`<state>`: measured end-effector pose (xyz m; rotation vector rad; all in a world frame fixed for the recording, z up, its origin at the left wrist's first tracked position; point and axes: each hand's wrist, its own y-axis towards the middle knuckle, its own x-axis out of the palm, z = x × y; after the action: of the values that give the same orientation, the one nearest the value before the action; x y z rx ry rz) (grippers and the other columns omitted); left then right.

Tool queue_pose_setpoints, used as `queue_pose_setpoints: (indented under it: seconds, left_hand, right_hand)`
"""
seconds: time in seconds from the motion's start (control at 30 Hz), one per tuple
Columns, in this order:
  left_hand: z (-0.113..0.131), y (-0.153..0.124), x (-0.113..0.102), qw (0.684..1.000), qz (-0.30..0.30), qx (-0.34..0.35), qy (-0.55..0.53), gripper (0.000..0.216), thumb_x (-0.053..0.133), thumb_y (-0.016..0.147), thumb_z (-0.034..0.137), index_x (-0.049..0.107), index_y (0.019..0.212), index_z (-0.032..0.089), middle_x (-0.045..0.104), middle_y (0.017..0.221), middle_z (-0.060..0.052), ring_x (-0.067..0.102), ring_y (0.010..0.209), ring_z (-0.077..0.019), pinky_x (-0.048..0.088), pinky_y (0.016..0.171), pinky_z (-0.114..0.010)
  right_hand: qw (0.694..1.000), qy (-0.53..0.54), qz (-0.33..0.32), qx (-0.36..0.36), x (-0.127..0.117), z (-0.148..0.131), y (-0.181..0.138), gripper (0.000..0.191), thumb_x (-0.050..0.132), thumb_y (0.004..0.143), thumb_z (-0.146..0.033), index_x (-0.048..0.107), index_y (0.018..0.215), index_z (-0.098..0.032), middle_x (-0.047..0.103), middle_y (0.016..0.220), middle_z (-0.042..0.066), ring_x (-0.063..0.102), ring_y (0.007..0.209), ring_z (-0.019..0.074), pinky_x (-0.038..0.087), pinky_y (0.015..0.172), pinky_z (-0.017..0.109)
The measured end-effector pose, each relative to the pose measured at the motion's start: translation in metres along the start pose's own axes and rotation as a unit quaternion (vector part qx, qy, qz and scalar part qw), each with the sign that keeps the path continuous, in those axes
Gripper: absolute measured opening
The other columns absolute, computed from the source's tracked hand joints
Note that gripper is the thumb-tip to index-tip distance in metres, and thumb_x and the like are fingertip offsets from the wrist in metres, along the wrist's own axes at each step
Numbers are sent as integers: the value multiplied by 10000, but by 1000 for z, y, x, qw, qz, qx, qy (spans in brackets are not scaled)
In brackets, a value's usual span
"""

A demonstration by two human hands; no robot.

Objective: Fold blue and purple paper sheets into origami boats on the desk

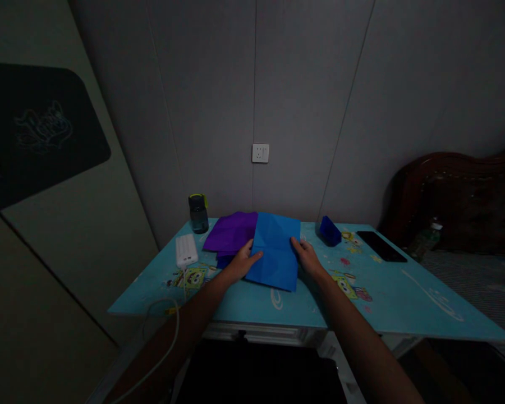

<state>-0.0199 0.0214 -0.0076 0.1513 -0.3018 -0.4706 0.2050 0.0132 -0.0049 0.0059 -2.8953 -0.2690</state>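
Observation:
A blue sheet of paper [275, 252] with crease lines is held up between both hands, tilted above the table. My left hand [244, 261] grips its left edge, thumb on the front face. On the right edge, my right hand [305, 255] pinches it the same way, thumb in front and the other fingers behind. Purple paper [231, 233] lies on the table behind and left of my left hand. Darker blue paper [224, 261] peeks out below the purple; the rest of it is covered.
A white power bank [186, 250] with a cable and a dark water bottle [199, 214] stand at the left of the table [408, 297]. A dark blue folded paper piece [330, 231] and a black tablet-like slab [381, 246] lie right. Behind is a wall with a socket [260, 153].

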Motion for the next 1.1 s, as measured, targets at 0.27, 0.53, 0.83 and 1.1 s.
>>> queue_pose_setpoints:
  seconds: [0.27, 0.53, 0.83, 1.1]
  left_hand:
    - [1, -2, 0, 1000, -22, -1, 4, 597, 753, 751, 359, 496, 1264, 194, 675, 1153, -113, 678, 963, -249, 524, 886, -417]
    - [2, -2, 2, 1000, -16, -3, 18, 596, 752, 746, 378, 505, 1252, 181, 691, 1105, -107, 682, 923, -236, 536, 848, -392]
    - [3, 4, -1, 996, 70, 45, 5, 583, 757, 725, 417, 523, 1201, 175, 690, 1113, -111, 676, 948, -243, 534, 859, -384]
    - [0, 1, 0, 999, 27, 18, -16, 639, 765, 732, 380, 510, 1284, 183, 658, 1205, -127, 640, 1069, -266, 511, 928, -402]
  right_hand:
    - [997, -20, 2, -71, 1, -3, -1, 471, 709, 760, -526, 664, 1078, -182, 739, 940, 60, 673, 806, 226, 530, 743, 345]
    - [995, -55, 19, -82, 0, -1, 0, 487, 693, 749, -564, 663, 1034, -171, 731, 898, 56, 660, 764, 222, 516, 688, 328]
    - [996, -62, -68, 12, 12, -8, -9, 464, 725, 695, -590, 675, 881, -168, 713, 751, 40, 636, 654, 193, 506, 623, 302]
    - [998, -44, -44, 9, 3, 3, -3, 477, 738, 694, -563, 664, 940, -160, 719, 750, 38, 635, 614, 193, 505, 580, 308]
